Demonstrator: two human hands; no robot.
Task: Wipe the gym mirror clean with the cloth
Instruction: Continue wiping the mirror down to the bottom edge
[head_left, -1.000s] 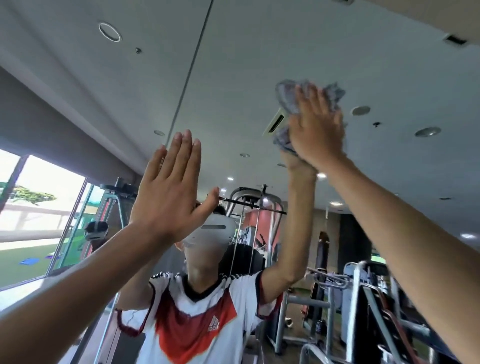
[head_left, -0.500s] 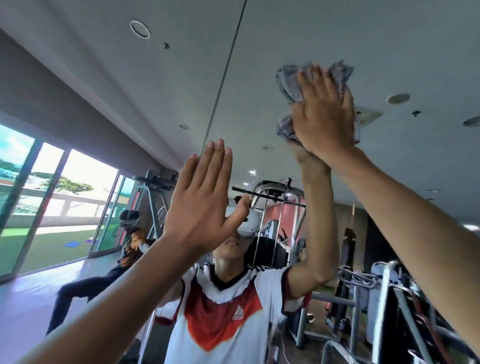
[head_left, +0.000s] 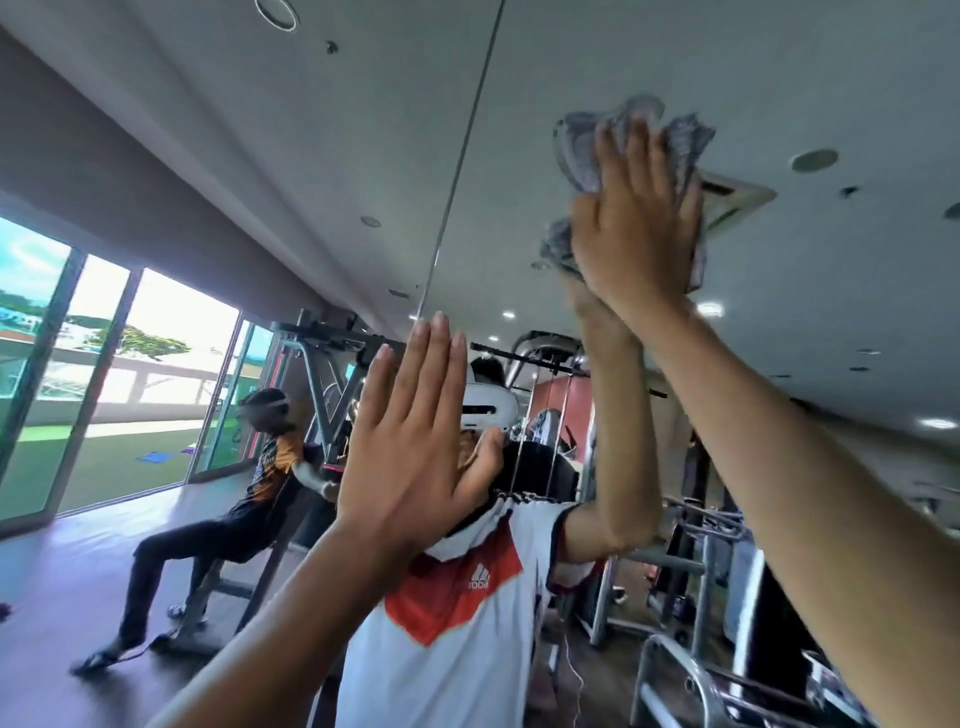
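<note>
1 mirror | 1 cloth under right hand | left hand flat

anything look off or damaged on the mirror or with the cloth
Nothing stands out. The right hand presses the bunched grey cloth against the mirror high up, and the left hand is held flat lower down. No cracks, streaks or spills show.

Seated person beside weight machine — glass doors, perhaps sliding
</note>
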